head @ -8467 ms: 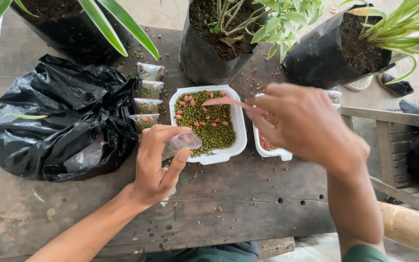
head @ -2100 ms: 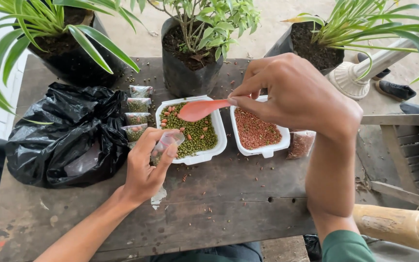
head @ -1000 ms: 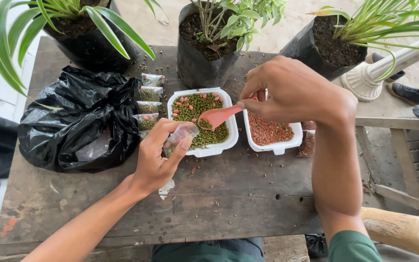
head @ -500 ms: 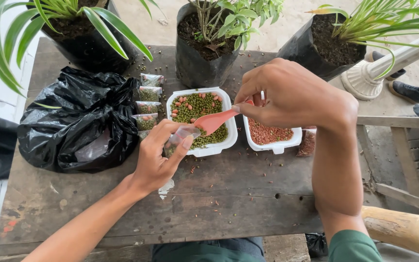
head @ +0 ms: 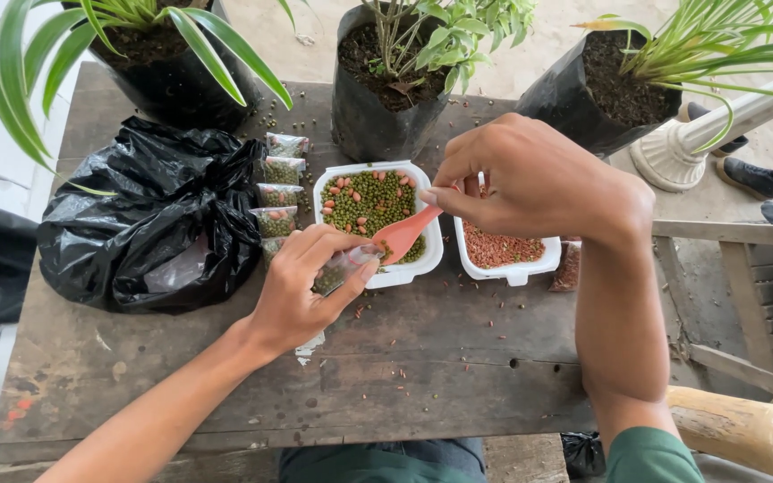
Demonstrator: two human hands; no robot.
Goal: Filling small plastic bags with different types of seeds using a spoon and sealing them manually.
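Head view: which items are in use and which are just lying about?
In use: left hand holding small clear bag; right hand holding orange spoon; tray of green seeds.

Lying about: black plastic bag, tray of reddish seeds, filled packets, potted plants.

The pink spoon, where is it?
In the head view the pink spoon is mid-table, held by the right hand, over the tray of green beans, its tip at the small bag in the left hand.

1. Two trays (head: 378, 273) (head: 507, 268) sit side by side mid-table (head: 422, 376).
2. A row of packets (head: 277, 195) lies left of them; a bag (head: 149, 215) lies further left.
3. Three potted plants (head: 386, 98) stand behind, along the table's far edge.
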